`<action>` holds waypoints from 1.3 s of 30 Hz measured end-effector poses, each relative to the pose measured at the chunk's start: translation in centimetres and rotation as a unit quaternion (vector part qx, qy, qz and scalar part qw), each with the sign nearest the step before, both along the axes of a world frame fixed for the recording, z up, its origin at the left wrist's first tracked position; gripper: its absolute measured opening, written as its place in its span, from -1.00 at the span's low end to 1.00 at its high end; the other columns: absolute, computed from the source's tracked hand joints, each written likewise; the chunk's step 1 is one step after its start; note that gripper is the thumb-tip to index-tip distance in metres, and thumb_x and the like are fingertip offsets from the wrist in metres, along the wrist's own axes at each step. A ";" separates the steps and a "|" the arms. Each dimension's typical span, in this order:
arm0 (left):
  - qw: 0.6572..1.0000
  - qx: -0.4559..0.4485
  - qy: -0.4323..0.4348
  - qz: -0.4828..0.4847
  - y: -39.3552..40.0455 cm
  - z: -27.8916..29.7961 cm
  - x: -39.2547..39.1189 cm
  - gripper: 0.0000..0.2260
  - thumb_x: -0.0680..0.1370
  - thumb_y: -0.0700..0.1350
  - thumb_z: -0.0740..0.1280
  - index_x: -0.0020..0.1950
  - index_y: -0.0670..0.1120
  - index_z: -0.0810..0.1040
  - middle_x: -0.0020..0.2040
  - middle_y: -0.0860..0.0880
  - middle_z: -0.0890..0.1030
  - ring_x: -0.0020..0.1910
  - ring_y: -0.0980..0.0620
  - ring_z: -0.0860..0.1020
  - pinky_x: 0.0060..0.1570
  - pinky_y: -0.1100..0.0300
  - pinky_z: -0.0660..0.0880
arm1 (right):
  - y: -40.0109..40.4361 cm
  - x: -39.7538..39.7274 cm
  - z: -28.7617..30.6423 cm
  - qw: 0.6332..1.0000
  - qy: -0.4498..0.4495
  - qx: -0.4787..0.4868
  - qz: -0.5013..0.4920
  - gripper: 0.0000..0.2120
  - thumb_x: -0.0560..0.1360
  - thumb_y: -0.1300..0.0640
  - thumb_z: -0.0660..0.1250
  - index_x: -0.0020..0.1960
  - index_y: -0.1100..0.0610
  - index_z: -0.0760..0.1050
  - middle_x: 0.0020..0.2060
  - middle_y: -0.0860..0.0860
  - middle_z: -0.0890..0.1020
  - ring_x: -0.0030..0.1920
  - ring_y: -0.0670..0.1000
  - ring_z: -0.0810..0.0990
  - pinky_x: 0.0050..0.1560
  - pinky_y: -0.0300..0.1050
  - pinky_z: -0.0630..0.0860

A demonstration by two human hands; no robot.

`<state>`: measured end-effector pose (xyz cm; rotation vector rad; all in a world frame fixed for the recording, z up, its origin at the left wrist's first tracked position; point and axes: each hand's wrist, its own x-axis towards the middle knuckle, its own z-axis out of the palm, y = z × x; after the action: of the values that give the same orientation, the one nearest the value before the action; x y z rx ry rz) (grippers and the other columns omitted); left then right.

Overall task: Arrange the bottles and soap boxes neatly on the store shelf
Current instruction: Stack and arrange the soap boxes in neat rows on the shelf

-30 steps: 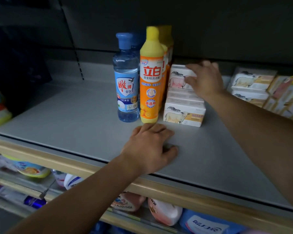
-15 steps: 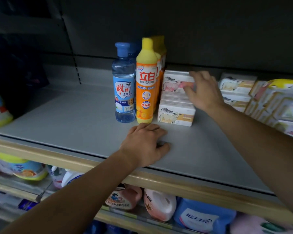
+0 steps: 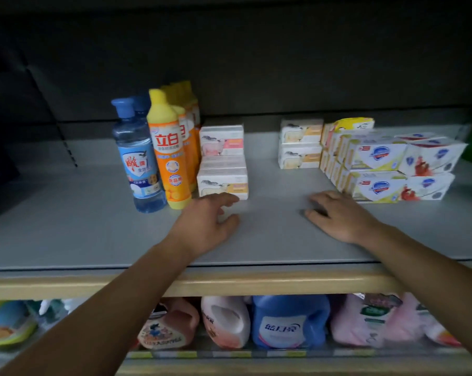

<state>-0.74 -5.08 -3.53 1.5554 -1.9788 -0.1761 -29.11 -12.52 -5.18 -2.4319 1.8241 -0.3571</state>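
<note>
The grey shelf (image 3: 80, 229) carries two blue-capped clear bottles (image 3: 140, 158) in file, one behind the other, upright. Beside them stands a file of yellow-capped orange bottles (image 3: 169, 156), also upright; at least three show, though the rear ones are too hidden to count surely. Touching that file is a group of three sheep-print soap boxes (image 3: 222, 169), long axes running left to right, printed faces forward. Well apart to the right, two like boxes (image 3: 300, 147) are stacked. Next comes a block of white shield-logo soap boxes (image 3: 378, 169), two layers high, turned slightly askew. The left hand (image 3: 207, 223) rests on the shelf, fingers relaxed, holding nothing, fingertips near the front sheep-print box. The right hand (image 3: 338, 215) lies flat, released, just beside the shield-logo block.
</note>
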 end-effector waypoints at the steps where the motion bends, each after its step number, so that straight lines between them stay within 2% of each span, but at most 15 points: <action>1: 1.000 -0.008 0.011 -0.005 -0.4 0.5 -0.8 -0.69 0.51 -0.07 0.40 0.25 -0.02 0.57 0.11 0.03 0.65 -0.04 0.05 0.61 0.02 0.20 0.51 | 0.1 -0.2 -0.3 1.000 -0.003 -0.001 -0.001 -0.48 0.59 -0.19 0.16 0.46 0.04 0.35 0.44 0.03 0.39 0.45 0.07 0.29 0.40 -0.18 0.13; 5: 0.999 -0.029 0.034 -0.016 -3.2 2.3 -4.0 -0.71 0.51 -0.09 0.40 0.23 -0.04 0.58 0.05 0.02 0.64 -0.08 0.03 0.62 0.06 0.15 0.53 | -0.1 -0.3 -0.8 1.000 -0.011 -0.009 -0.005 -0.46 0.57 -0.24 0.12 0.47 -0.01 0.33 0.45 -0.01 0.37 0.46 0.07 0.27 0.45 -0.13 0.14; 9: 0.999 -0.035 0.006 -0.017 -7.4 3.5 -7.0 -0.70 0.53 -0.03 0.37 0.26 0.01 0.55 0.07 0.08 0.61 -0.12 0.12 0.56 -0.01 0.30 0.44 | -0.3 -0.3 -1.1 1.000 -0.017 -0.014 -0.013 -0.45 0.56 -0.27 0.10 0.43 0.00 0.37 0.42 0.00 0.40 0.43 0.10 0.30 0.46 -0.08 0.19; 13: 0.999 -0.032 -0.007 -0.008 -12.4 4.1 -9.9 -0.68 0.52 0.00 0.37 0.26 -0.01 0.55 0.14 0.03 0.62 -0.04 0.07 0.60 0.02 0.32 0.39 | -0.5 -0.3 -1.3 1.000 -0.015 -0.021 -0.010 -0.43 0.55 -0.27 0.07 0.41 0.03 0.38 0.37 0.04 0.43 0.40 0.12 0.31 0.45 -0.04 0.21; 16: 0.998 -0.010 -0.058 0.002 -16.3 4.1 -11.4 -0.62 0.54 0.02 0.35 0.33 -0.04 0.50 0.26 -0.04 0.57 0.16 -0.05 0.57 0.17 0.21 0.43 | -0.6 -0.4 -1.3 0.999 -0.027 -0.020 -0.008 -0.42 0.54 -0.27 0.06 0.43 0.03 0.36 0.37 0.04 0.43 0.41 0.13 0.30 0.45 -0.02 0.21; 18: 0.995 -0.001 -0.097 0.010 -18.7 3.9 -12.1 -0.59 0.54 0.02 0.33 0.37 -0.07 0.47 0.31 -0.11 0.54 0.22 -0.12 0.53 0.24 0.09 0.44 | -0.5 -0.3 -1.3 0.999 -0.031 -0.020 -0.008 -0.43 0.54 -0.25 0.05 0.43 0.03 0.35 0.37 0.04 0.43 0.41 0.13 0.29 0.45 -0.01 0.21; 22: 0.988 0.017 -0.152 0.021 -22.4 3.0 -13.3 -0.50 0.56 0.00 0.31 0.46 -0.13 0.36 0.42 -0.20 0.40 0.36 -0.20 0.39 0.35 0.07 0.31 | -0.6 -0.3 -1.4 0.999 -0.039 -0.023 -0.013 -0.45 0.54 -0.23 0.07 0.44 0.01 0.34 0.37 0.02 0.42 0.39 0.12 0.30 0.43 -0.03 0.21; 25: 0.983 0.040 -0.176 0.033 -24.3 2.0 -13.9 -0.40 0.53 0.01 0.35 0.50 -0.16 0.28 0.43 -0.20 0.29 0.37 -0.24 0.32 0.38 0.02 0.29 | -0.6 -0.3 -1.5 0.998 -0.048 -0.026 -0.014 -0.47 0.54 -0.22 0.08 0.42 0.01 0.36 0.34 0.00 0.42 0.37 0.11 0.30 0.40 -0.04 0.21; 28: 0.978 0.029 -0.195 0.064 -25.4 1.6 -14.5 -0.38 0.48 0.05 0.40 0.45 -0.16 0.32 0.37 -0.18 0.25 0.31 -0.24 0.28 0.31 -0.01 0.32 | -0.6 -0.3 -1.6 0.998 -0.054 -0.034 -0.015 -0.48 0.54 -0.21 0.08 0.40 0.02 0.37 0.33 -0.01 0.43 0.36 0.11 0.31 0.41 -0.02 0.21; 32: 0.980 0.009 -0.178 0.094 -25.5 1.2 -14.7 -0.40 0.42 0.01 0.46 0.38 -0.09 0.33 0.31 -0.16 0.27 0.28 -0.20 0.26 0.25 -0.04 0.37 | -0.5 -0.3 -1.6 0.998 -0.056 -0.038 -0.013 -0.49 0.54 -0.20 0.09 0.39 0.03 0.37 0.33 -0.01 0.43 0.36 0.11 0.31 0.40 -0.01 0.22; 36: 0.992 0.017 -0.100 0.081 -25.0 0.8 -14.4 -0.45 0.43 -0.09 0.48 0.32 -0.13 0.32 0.23 -0.21 0.47 0.20 -0.21 0.45 0.16 -0.03 0.43 | -0.5 -0.4 -1.6 0.998 -0.058 -0.035 -0.012 -0.48 0.54 -0.22 0.09 0.40 0.02 0.36 0.33 -0.02 0.42 0.37 0.10 0.30 0.40 -0.01 0.21; 39: 0.991 0.029 -0.086 0.097 -23.9 1.5 -14.5 -0.44 0.43 -0.01 0.49 0.33 -0.17 0.37 0.23 -0.20 0.51 0.20 -0.17 0.48 0.13 0.03 0.43 | -0.6 -0.4 -1.4 0.998 -0.048 -0.028 -0.013 -0.49 0.53 -0.21 0.09 0.37 0.02 0.38 0.31 0.00 0.43 0.35 0.12 0.32 0.37 -0.01 0.23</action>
<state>-15.29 -28.94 -2.08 1.8435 -1.9496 -0.0218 -29.55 -13.07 -6.59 -2.3841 1.8302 -0.5235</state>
